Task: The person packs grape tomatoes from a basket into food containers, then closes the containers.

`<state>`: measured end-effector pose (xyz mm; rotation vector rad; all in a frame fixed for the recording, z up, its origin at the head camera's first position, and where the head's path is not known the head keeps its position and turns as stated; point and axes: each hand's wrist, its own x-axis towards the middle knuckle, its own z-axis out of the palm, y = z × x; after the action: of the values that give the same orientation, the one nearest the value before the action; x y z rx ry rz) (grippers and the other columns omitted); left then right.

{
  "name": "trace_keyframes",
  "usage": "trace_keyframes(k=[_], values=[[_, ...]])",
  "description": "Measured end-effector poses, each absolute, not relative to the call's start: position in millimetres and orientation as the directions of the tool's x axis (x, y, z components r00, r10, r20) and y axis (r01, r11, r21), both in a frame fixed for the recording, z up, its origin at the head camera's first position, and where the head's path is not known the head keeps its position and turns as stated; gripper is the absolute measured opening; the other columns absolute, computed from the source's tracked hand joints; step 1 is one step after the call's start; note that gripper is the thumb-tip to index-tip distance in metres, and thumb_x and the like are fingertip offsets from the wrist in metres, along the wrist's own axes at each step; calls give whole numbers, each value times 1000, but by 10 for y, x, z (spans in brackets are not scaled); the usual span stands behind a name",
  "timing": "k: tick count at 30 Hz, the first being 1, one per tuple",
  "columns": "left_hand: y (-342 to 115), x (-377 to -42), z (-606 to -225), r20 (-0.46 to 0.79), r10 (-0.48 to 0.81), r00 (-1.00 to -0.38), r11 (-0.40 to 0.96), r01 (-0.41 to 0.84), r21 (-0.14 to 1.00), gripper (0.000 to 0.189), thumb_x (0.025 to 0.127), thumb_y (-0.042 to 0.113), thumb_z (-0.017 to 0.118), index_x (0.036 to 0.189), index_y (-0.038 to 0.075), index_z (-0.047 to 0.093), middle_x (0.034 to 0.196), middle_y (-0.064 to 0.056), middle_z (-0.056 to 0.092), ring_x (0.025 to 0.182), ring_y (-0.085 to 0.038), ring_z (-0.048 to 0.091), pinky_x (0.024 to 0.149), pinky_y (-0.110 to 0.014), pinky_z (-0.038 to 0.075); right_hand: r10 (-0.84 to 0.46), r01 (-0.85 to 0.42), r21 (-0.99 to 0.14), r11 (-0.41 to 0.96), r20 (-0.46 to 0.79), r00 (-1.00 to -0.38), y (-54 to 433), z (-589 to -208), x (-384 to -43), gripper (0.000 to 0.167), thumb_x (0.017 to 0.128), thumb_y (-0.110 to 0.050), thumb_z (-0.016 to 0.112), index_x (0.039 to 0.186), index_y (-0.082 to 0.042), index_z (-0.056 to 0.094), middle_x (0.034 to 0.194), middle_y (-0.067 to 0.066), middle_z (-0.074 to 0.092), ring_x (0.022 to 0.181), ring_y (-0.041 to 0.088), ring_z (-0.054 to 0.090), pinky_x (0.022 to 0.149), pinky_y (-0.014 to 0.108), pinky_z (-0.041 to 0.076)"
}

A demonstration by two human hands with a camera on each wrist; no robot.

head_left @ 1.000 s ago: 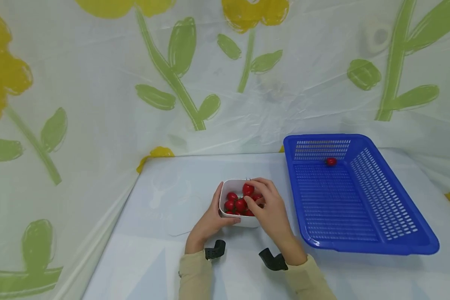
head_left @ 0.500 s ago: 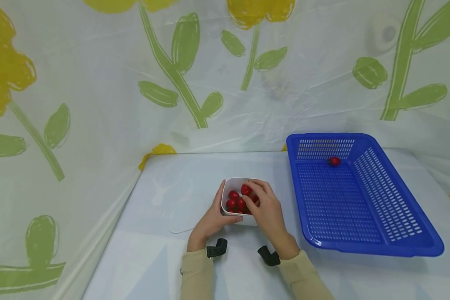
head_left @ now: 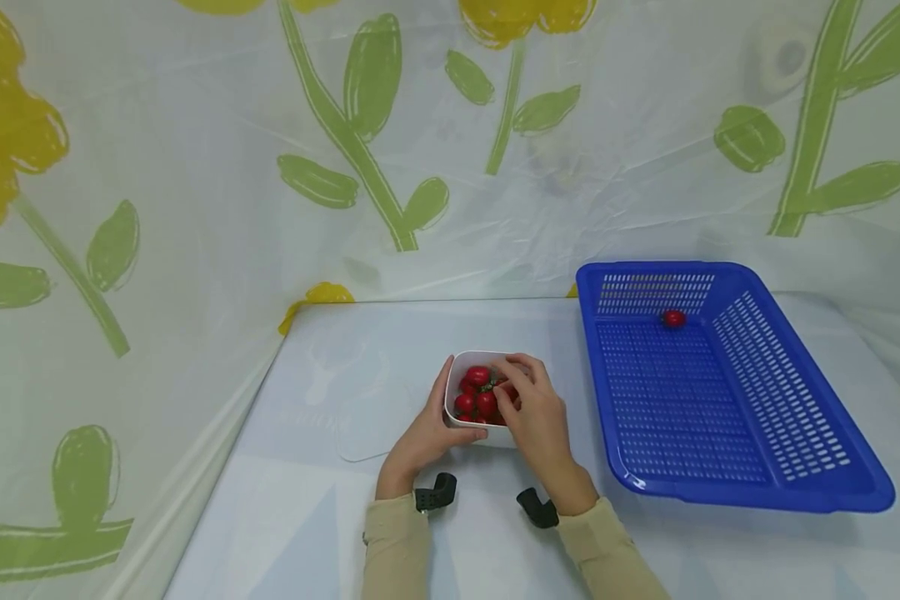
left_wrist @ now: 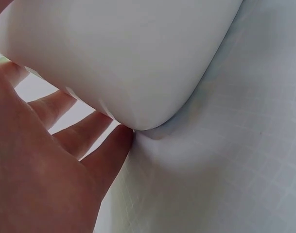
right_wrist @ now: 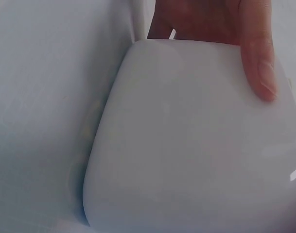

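Observation:
In the head view, a white square container (head_left: 500, 437) stands on the table with several cherry tomatoes (head_left: 486, 403) inside. My left hand (head_left: 422, 437) grips it at the left, thumb across the front wall, fingers along the side. The left wrist view shows those fingers (left_wrist: 109, 153) against the smooth white wall (left_wrist: 128, 53); the left thumb (right_wrist: 259, 68) lies on the container in the right wrist view. Over the container's right half is my right hand (head_left: 540, 421), fingertips apart. One cherry tomato (head_left: 477, 376) lies free just left of them. The right hand hides some tomatoes.
A big blue plastic basket (head_left: 765, 493) stands to the right, with one tomato (head_left: 673, 318) near its back wall. The white table (head_left: 307, 508) ends at a flower-printed curtain (head_left: 217, 208). Black camera mounts (head_left: 437, 492) sit at both wrists.
The tomato pinched by my right hand has been let go and rests among the others in the container. The fingertips have parted slightly. My left hand keeps its grip.

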<state>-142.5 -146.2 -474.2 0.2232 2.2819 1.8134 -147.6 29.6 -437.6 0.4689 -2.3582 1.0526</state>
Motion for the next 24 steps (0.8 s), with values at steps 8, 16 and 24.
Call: trace_keyframes(k=[8,16,24], values=[[-1478,-1425,-4732,-79,258,-963,221,-20,975,104,66,33,78,138,47,4,140,11,20,126,-18,24,96,-46,33,-95,-447,-693,565,484,-870,309,-4330,-1456,33,80,-9,63,112,-17,60,118,-2,48,74,4,55,56,20,46],[-1464,-1353,-4501,-117,280,-953,190,-64,980,104,70,24,77,142,37,3,142,6,19,128,-23,23,96,-45,32,-156,-387,-840,380,354,-922,407,-4150,-1415,27,88,-16,56,115,-16,58,103,1,58,81,10,56,65,25,49],[-1457,-1396,-4645,-104,259,-960,208,-50,977,104,67,30,78,139,45,4,140,12,21,126,-18,24,97,-47,30,-205,-345,-912,219,303,-931,560,-3862,-1282,23,89,-20,55,110,-13,61,95,3,61,81,14,57,65,30,51]])
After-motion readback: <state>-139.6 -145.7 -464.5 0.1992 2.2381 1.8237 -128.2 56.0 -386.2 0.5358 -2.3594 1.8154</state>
